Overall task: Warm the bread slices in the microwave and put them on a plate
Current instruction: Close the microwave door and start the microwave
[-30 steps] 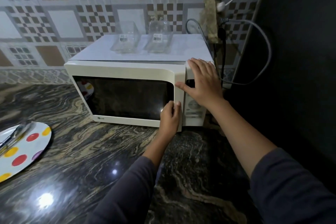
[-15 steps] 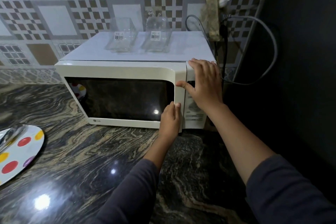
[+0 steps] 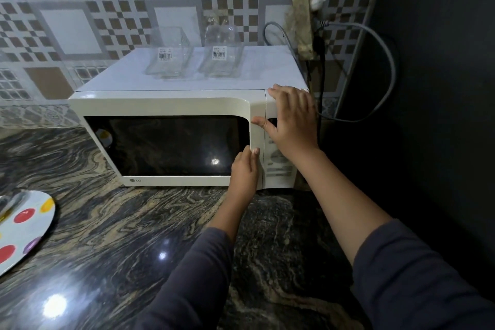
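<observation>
Standing on a dark marbled counter point(image 3: 112, 236), the white microwave point(image 3: 171, 104) has its door point(image 3: 166, 144) shut against the body. In the head view, the left hand point(image 3: 244, 172) grips the door's right edge low down, fingers curled together around it. The right hand point(image 3: 293, 120) lies flat and spread on the top right corner over the control panel point(image 3: 278, 166), thumb touching the door frame. No bread is visible. A dotted plate point(image 3: 26, 228) sits at the left edge, well apart. Two clear containers point(image 3: 171, 59) stand on top of the microwave.
</observation>
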The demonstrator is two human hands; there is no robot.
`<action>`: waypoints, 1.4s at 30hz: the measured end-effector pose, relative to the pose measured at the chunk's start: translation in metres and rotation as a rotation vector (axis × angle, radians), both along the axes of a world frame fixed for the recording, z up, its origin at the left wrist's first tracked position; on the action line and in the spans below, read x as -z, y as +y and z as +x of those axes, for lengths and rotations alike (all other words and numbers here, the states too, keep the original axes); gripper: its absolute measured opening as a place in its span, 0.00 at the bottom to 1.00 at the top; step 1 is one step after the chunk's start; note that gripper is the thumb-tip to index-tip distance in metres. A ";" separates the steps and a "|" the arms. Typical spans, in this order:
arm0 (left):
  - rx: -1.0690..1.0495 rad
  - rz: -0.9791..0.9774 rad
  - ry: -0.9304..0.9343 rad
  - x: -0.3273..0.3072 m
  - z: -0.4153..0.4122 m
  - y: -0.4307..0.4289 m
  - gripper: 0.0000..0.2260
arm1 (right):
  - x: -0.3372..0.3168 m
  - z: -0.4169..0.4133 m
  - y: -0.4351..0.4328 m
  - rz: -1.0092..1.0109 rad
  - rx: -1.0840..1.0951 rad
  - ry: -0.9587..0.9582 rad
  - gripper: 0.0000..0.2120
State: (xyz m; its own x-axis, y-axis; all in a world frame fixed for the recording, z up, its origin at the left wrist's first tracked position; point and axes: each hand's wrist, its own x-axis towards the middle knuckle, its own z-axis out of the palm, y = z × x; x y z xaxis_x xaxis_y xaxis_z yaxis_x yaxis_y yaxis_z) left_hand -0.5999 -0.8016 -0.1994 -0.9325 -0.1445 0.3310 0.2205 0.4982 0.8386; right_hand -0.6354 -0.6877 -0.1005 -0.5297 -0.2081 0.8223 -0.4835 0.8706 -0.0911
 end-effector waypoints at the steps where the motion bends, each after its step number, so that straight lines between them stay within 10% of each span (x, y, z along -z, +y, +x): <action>1: 0.007 0.002 -0.005 0.001 0.000 -0.001 0.13 | -0.002 0.001 0.001 0.006 -0.013 -0.025 0.31; 17: -0.047 0.059 0.047 0.009 0.001 0.003 0.13 | 0.055 0.017 0.027 -0.704 -0.169 -0.424 0.45; 42: -0.135 0.036 0.118 0.013 0.005 0.010 0.13 | 0.106 0.000 0.039 -0.740 -0.130 -0.806 0.39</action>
